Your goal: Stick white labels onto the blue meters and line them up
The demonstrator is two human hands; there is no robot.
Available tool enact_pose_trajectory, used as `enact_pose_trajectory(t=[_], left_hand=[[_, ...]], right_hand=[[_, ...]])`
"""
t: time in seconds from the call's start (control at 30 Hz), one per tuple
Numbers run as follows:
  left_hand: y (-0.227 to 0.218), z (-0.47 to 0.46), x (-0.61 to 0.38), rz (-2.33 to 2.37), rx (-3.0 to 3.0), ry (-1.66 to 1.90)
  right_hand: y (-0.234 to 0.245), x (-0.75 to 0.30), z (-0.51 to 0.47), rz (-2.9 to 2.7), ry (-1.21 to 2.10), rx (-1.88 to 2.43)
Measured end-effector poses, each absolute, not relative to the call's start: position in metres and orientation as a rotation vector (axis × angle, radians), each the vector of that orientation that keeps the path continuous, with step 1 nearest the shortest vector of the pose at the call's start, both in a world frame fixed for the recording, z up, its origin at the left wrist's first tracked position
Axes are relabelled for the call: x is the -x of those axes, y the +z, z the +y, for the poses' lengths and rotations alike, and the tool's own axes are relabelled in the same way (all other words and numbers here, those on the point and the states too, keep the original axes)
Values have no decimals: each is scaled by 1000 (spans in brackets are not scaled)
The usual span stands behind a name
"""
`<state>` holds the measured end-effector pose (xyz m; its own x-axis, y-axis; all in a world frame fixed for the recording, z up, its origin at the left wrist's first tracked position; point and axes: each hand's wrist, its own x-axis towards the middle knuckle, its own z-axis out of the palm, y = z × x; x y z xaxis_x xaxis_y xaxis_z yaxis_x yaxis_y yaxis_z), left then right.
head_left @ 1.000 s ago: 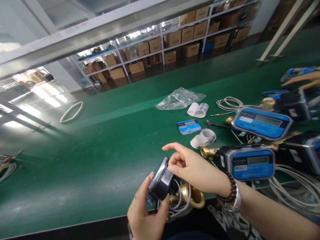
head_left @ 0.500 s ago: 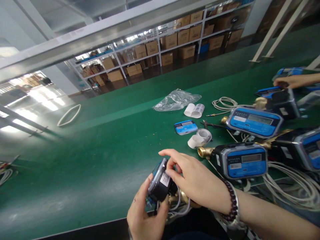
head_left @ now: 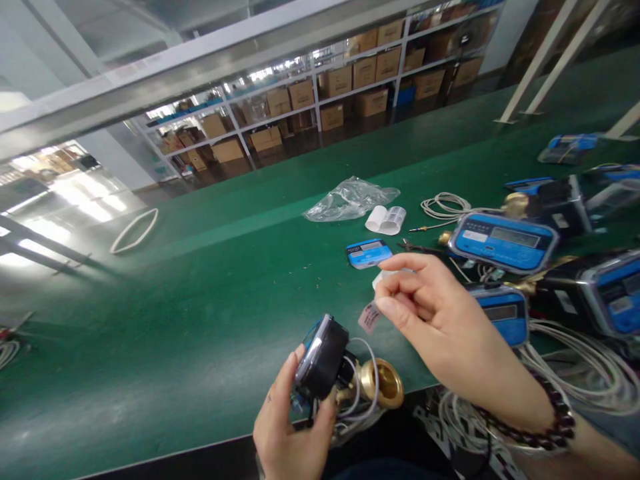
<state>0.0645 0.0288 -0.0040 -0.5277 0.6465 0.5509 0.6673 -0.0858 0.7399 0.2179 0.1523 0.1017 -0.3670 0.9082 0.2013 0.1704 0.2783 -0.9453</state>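
My left hand (head_left: 290, 420) is closed around the black housing of a meter (head_left: 324, 360) at the table's front edge. The meter is tilted, its clear-covered face turned left. Its grey cable and brass pipe end (head_left: 385, 385) show to the right. My right hand (head_left: 440, 313) pinches a small printed label (head_left: 369, 317) by its edge, up and right of the meter and apart from it. The black side of the meter facing me shows no label. Behind my right fingers, a white label roll (head_left: 381, 279) is mostly hidden, with a blue display faceplate (head_left: 369, 254) just beyond.
Several blue-faced meters (head_left: 503, 243) with brass ends and coiled cables (head_left: 580, 363) crowd the right side. A second label roll (head_left: 386, 220), a clear plastic bag (head_left: 350, 200) and dark-handled pliers (head_left: 420, 247) lie further back. A white loop (head_left: 134, 231) rests at the left.
The white label has come off the meter's side and is in my right hand, which has moved up and right. My left hand stays on the meter. Another person's hand at the right has left view.
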Motion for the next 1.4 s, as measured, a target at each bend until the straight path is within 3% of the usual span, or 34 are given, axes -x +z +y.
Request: enact_pose_trajectory(t=[0.17, 0.43, 1.17, 1.4], left_hand=[[-2, 30, -64, -2043, 1627, -1614], [2, 29, -69, -2051, 1617, -1596], [1, 31, -68, -1982, 1663, -1555], [2, 31, -70, -2002, 1632, -1557]], right_hand=[[98, -206, 157, -1892, 1647, 1016], [86, -202, 160, -1827, 1824, 971], [84, -199, 156, -1934, 1598, 1006], [84, -200, 148, -2145, 1223, 1002]])
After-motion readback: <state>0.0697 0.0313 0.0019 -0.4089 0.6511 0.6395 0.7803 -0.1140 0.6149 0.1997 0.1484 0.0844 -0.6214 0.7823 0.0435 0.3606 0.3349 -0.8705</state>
